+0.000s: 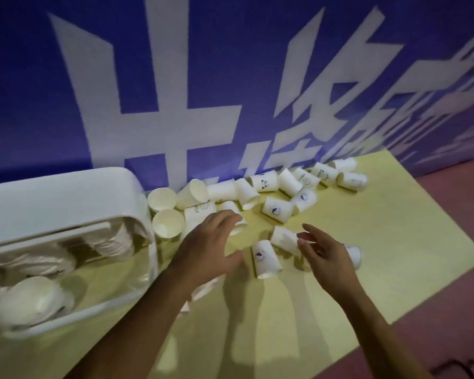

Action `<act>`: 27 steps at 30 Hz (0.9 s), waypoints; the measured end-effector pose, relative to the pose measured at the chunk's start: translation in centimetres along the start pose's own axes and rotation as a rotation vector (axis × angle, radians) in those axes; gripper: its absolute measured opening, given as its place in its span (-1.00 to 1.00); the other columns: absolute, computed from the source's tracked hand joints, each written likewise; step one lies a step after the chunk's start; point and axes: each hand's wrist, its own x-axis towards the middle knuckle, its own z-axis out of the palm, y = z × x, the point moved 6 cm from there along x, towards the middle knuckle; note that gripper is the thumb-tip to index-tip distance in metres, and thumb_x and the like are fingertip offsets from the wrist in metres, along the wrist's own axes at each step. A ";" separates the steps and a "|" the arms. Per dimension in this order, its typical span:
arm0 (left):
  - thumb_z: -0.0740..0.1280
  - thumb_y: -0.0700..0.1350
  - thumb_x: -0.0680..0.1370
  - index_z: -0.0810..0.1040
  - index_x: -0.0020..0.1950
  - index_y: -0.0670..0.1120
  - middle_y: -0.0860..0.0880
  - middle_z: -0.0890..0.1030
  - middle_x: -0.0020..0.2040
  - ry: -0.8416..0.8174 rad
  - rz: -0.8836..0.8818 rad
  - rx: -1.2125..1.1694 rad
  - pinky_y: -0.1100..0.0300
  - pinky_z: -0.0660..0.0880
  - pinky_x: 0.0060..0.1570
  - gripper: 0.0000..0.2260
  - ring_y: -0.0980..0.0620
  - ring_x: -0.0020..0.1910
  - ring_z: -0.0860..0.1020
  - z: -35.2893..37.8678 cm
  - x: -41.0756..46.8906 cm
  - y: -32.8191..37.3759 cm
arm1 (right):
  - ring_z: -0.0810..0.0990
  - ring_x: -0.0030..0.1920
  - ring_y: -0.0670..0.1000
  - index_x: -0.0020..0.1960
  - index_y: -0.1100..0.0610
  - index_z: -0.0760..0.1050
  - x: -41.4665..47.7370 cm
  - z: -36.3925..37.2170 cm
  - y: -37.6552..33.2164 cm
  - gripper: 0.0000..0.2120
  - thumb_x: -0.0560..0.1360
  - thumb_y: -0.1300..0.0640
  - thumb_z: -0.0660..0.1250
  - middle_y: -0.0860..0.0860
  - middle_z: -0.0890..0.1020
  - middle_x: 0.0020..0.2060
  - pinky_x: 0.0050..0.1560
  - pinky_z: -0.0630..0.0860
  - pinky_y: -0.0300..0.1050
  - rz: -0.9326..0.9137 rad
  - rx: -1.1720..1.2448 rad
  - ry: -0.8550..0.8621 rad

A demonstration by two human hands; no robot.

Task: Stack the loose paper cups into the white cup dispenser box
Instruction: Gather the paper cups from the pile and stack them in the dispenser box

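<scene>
Purple wall covering with big white characters (pixel 153 105) fills the back of my view, and below it a pale yellow sheet (pixel 381 242) lies over a reddish-brown table (pixel 449 310). At the left edge of the sheet sits the white plastic cup dispenser box (pixel 66 198), rounded at its corners, lying so that I look into its open side — I see nested stacks of white cups (pixel 110 239) in it, and a further nested stack (pixel 33 299) at its near end.

Loose white paper cups (pixel 274 181) are scattered along the foot of the wall, most tipped on their sides, some printed with small blue motifs. Two stand upright with their mouths up, just beside the box (pixel 168 227).

My left hand (pixel 211 247) is spread, fingers loosely curved, hovering over a tipped cup (pixel 231 214) near the upright ones; I cannot tell whether the fingertips touch it. My right hand (pixel 326 255) is also open, fingers parted, its fingertips at a tipped cup (pixel 283 237) with a faint grey print — touching or just short of it, I cannot say. Between the two hands lies another tipped cup with a blue motif (pixel 264 259), mouth toward me. A further cup (pixel 354 255) shows partly behind the right hand.
</scene>
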 end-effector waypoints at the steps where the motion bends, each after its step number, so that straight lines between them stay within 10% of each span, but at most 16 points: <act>1: 0.44 0.17 0.47 0.47 0.50 -0.02 -0.01 0.48 0.47 -0.024 0.007 0.042 0.02 0.56 0.22 -0.36 -0.04 0.40 0.49 1.8 2.4 0.8 | 0.69 0.03 -0.15 0.38 -0.02 0.54 1.2 -1.6 1.4 -0.67 0.62 0.10 0.40 -0.14 0.71 0.09 -0.06 0.55 -0.34 0.007 0.002 0.008; 10: 0.51 -0.05 0.53 0.35 0.56 0.13 0.09 0.41 0.53 -0.276 -0.116 0.246 -0.02 0.45 0.41 -0.36 0.02 0.47 0.41 14.0 19.1 3.0 | 0.66 -0.20 -0.16 0.33 0.01 0.58 13.1 -11.3 11.7 -0.71 0.61 0.07 0.40 -0.08 0.71 -0.02 -0.18 0.50 -0.42 0.119 0.017 0.020; 17: 0.49 0.06 0.50 0.37 0.49 0.23 0.20 0.50 0.40 -0.469 -0.032 0.394 0.10 0.49 0.31 -0.41 0.09 0.36 0.47 17.8 21.8 1.6 | 0.71 -0.01 0.05 0.34 0.12 0.57 22.3 -16.8 17.9 -0.57 0.55 -0.05 0.45 -0.03 0.71 -0.01 0.16 0.60 0.04 0.245 -0.003 0.112; 22: 0.55 0.09 0.46 0.39 0.23 0.24 0.23 0.57 0.10 -0.341 -0.195 0.127 0.18 0.49 -0.04 -0.54 0.11 0.08 0.60 16.0 21.6 2.0 | 0.58 0.22 0.08 0.55 0.16 0.34 30.1 -20.1 19.1 -0.19 0.43 -0.04 0.60 0.04 0.54 0.30 0.17 0.55 -0.01 0.272 -0.081 0.089; 27: 0.66 -0.06 0.39 0.34 0.33 0.23 0.22 0.55 0.15 0.139 -0.432 -0.327 0.23 0.50 -0.07 -0.33 0.16 0.09 0.59 12.0 18.8 2.7 | 0.34 0.52 0.17 0.65 0.11 0.14 37.3 -19.6 19.9 0.15 0.25 0.05 0.73 0.12 0.32 0.56 0.47 0.36 0.09 0.123 -0.418 -0.160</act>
